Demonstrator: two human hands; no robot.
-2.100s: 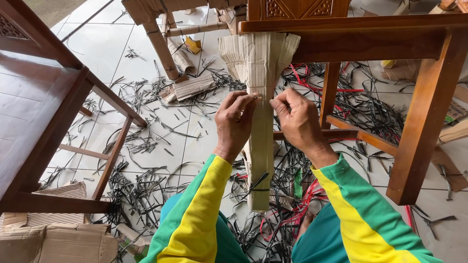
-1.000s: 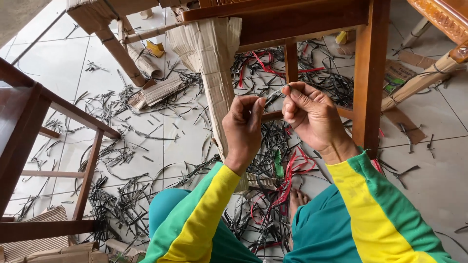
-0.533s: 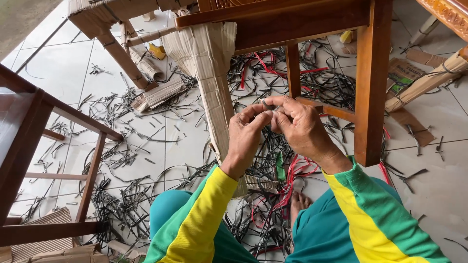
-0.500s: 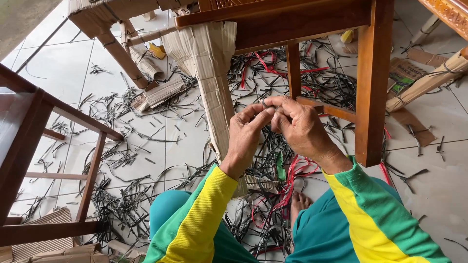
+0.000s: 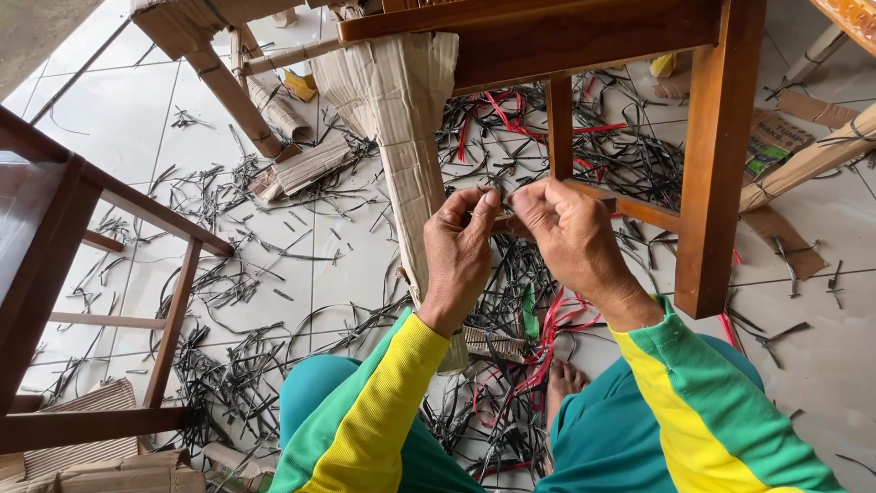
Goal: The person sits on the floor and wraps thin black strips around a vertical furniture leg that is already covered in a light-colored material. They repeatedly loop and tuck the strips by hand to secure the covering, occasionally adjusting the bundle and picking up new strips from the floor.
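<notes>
My left hand (image 5: 461, 251) and my right hand (image 5: 570, 239) are raised side by side in the middle of the view, fingertips meeting. Both pinch a short thin dark strip (image 5: 503, 208), most of it hidden by the fingers. Just behind my left hand hangs a chair leg wrapped in corrugated cardboard (image 5: 401, 128), under a brown wooden chair frame (image 5: 566, 27). A bare wooden leg (image 5: 716, 164) of that chair stands to the right of my right hand. My sleeves are green and yellow.
Cut black strap pieces (image 5: 228, 365) and red straps (image 5: 552, 324) litter the white tiled floor. Another wooden frame (image 5: 119, 196) stands at the left, with cardboard (image 5: 100, 470) below it. Cardboard-wrapped pieces (image 5: 808, 160) lie at the right. My bare foot (image 5: 566, 383) rests among the scraps.
My hands left the cardboard-wrapped leg, rose toward me and brought their fingertips together. The view shifted, so the chair's bare leg now sits further right.
</notes>
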